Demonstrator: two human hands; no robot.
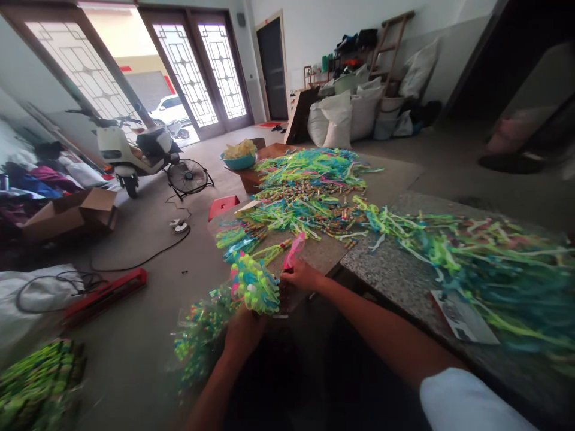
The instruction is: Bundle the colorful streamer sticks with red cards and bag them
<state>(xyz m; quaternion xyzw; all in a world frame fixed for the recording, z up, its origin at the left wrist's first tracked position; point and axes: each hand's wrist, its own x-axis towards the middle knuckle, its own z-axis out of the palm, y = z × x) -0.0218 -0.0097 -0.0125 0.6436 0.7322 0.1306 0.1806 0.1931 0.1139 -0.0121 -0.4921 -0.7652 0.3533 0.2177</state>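
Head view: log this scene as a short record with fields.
left hand: grips a bundle of bright ribbon sticks, held up at the table edge
right hand: holds a pink stick next to the bundle
table: heaped with a pile of green, blue and pink ribbon sticks
bowl: blue, filled with yellow pieces, at the far end of the table
floor: scooter, fan, box, red stool
back wall: white sacks, ladder
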